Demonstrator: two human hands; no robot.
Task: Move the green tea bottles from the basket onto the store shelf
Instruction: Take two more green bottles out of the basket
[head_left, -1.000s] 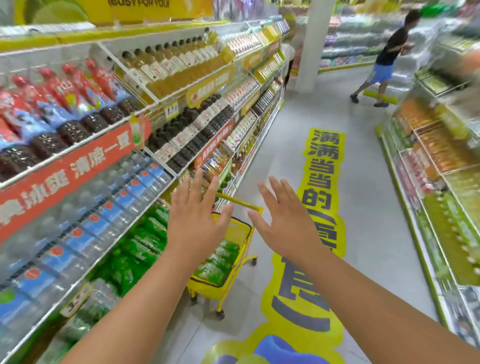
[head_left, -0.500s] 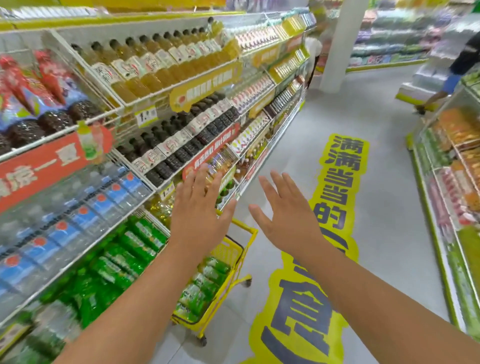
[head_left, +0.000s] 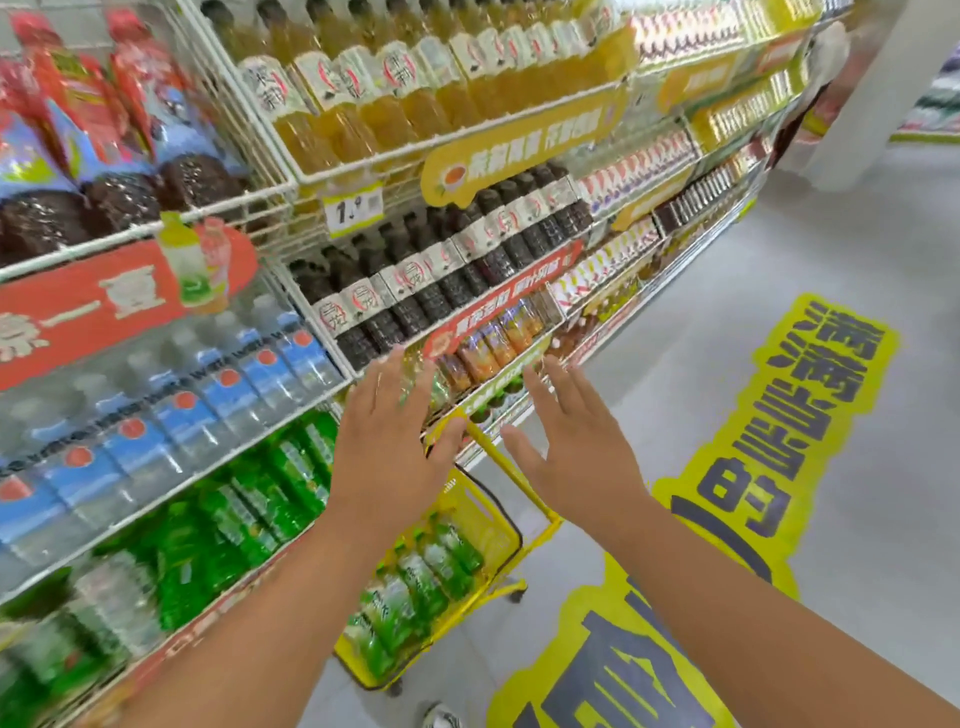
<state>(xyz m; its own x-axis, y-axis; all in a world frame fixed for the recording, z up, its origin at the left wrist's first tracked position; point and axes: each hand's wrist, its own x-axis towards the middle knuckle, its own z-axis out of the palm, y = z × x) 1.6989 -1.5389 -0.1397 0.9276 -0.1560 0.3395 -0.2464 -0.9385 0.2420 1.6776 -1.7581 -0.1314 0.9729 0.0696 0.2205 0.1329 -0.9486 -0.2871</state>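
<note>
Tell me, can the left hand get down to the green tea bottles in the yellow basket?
Probably yes. The left hand is open and empty, hovering above the yellow basket. The basket's top is open, and nothing covers the green tea bottles.

Left hand (head_left: 387, 441) and right hand (head_left: 576, 441) spread empty above yellow basket (head_left: 498, 525) — green tea bottles (head_left: 415, 582) inside.

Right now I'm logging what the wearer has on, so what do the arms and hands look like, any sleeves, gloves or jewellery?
Both forearms are bare as far as the picture shows: no sleeves in view. The left hand and right hand wear no gloves, and no watch, bracelet or ring shows on wrists or fingers.
</note>
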